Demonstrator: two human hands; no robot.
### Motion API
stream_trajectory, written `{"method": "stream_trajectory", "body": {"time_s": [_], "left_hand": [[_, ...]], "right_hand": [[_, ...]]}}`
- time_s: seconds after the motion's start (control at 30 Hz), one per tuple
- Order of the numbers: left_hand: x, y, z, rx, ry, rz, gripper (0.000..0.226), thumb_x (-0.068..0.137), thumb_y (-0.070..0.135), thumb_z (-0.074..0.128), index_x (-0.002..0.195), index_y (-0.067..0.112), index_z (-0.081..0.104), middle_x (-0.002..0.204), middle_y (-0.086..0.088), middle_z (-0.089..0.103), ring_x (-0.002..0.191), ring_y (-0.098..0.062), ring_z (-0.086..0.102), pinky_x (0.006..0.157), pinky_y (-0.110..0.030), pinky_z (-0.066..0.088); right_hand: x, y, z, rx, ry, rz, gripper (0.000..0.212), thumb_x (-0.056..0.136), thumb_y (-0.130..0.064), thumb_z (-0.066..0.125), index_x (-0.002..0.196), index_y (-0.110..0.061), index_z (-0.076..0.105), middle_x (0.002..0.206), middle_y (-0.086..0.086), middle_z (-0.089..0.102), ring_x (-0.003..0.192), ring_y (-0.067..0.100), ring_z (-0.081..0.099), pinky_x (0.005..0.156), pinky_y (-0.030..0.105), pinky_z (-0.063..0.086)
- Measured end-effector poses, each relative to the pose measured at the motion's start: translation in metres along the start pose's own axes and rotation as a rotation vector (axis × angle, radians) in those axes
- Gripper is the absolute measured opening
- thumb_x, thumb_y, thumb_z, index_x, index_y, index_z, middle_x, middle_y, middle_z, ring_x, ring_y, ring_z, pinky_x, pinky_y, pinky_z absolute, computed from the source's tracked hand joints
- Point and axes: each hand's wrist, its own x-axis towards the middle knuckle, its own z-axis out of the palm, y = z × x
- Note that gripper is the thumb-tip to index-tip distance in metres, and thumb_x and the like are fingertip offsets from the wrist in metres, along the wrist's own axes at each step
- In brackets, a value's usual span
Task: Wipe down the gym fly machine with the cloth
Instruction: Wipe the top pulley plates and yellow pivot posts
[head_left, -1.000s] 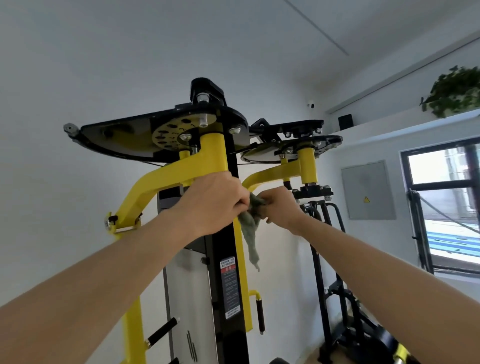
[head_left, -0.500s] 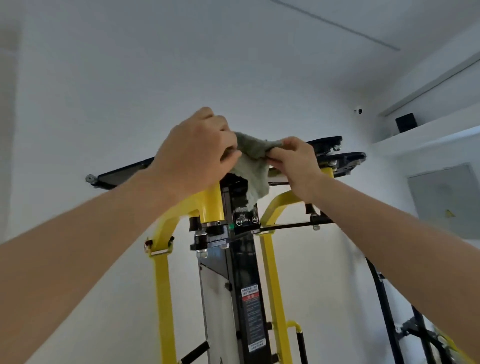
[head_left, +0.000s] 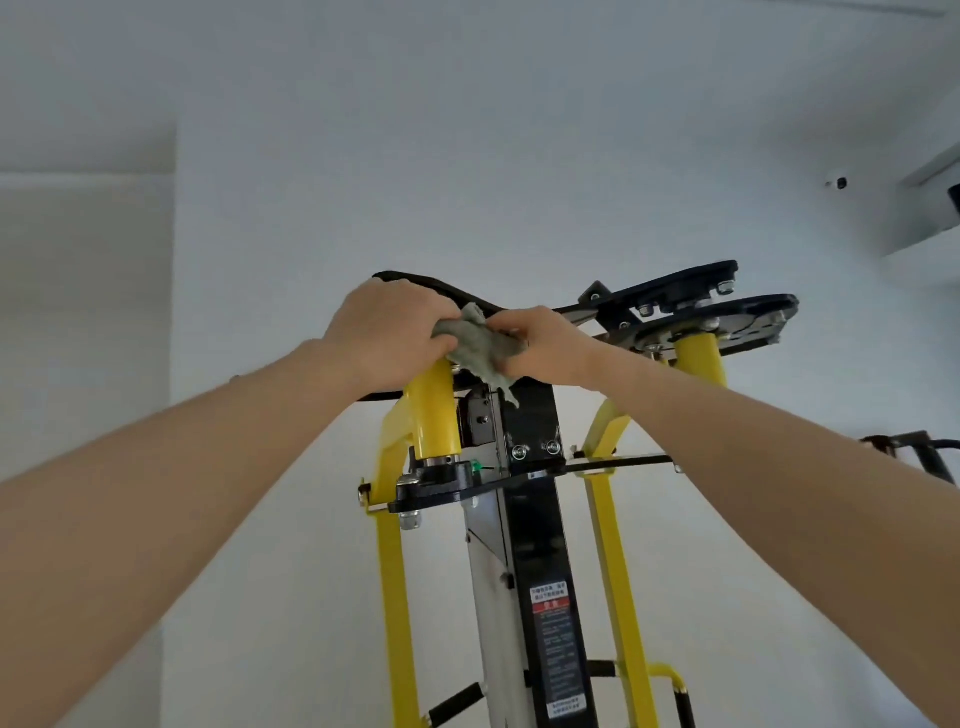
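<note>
1. White wall (head_left: 519, 156) behind, and up top the grey cloth (head_left: 480, 351) sits bunched at the crown of the fly machine (head_left: 537, 519).
2. Left hand (head_left: 389, 332) curls over the cloth's left end, gripping it.
3. Right hand (head_left: 545, 345) pinches the other end.
4. Yellow arm (head_left: 434, 410) stands just below the left hand; black plates (head_left: 675, 291) reach out to the right.

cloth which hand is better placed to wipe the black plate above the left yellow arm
Left, probably: the left hand grips the bunched cloth right at that black plate; the right hand only pinches its other end.
</note>
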Motion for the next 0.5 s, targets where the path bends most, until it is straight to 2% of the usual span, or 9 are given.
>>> {"method": "stream_trajectory", "body": {"time_s": [0.13,0.27,0.4,0.5], "left_hand": [[0.016,0.005,0.006,0.093,-0.047,0.016,0.021,0.093,0.049,0.055,0.088,0.03,0.063,0.091,0.001,0.052,0.082,-0.02,0.049,0.071,-0.034,0.033],[0.039,0.014,0.015,0.124,-0.141,0.096,0.024,0.09,0.055,0.055,0.08,0.032,0.056,0.085,0.005,0.057,0.08,-0.02,0.055,0.066,-0.032,0.034],[0.057,0.023,0.03,0.161,-0.236,0.112,0.031,0.086,0.063,0.055,0.084,0.032,0.053,0.077,0.009,0.053,0.079,-0.021,0.058,0.064,-0.03,0.041],[0.064,0.029,0.037,0.171,-0.228,0.146,0.04,0.082,0.07,0.056,0.092,0.031,0.059,0.076,0.01,0.052,0.076,-0.02,0.058,0.061,-0.029,0.039]], "right_hand": [[0.002,0.013,-0.002,-0.108,-0.021,-0.005,0.044,0.078,-0.006,0.075,0.119,-0.019,0.066,0.1,0.002,0.07,0.09,0.014,0.063,0.079,0.025,0.049],[0.001,0.029,-0.006,-0.075,-0.028,0.049,0.05,0.071,-0.011,0.082,0.117,-0.023,0.065,0.103,-0.006,0.067,0.095,0.007,0.06,0.08,0.021,0.045],[0.002,0.044,-0.008,-0.119,-0.013,0.089,0.047,0.071,-0.017,0.086,0.113,-0.022,0.066,0.104,-0.004,0.068,0.101,0.019,0.063,0.091,0.037,0.052],[0.003,0.051,-0.012,-0.127,-0.003,0.114,0.051,0.071,-0.017,0.087,0.117,-0.02,0.067,0.108,-0.004,0.069,0.105,0.018,0.064,0.098,0.041,0.053]]}}
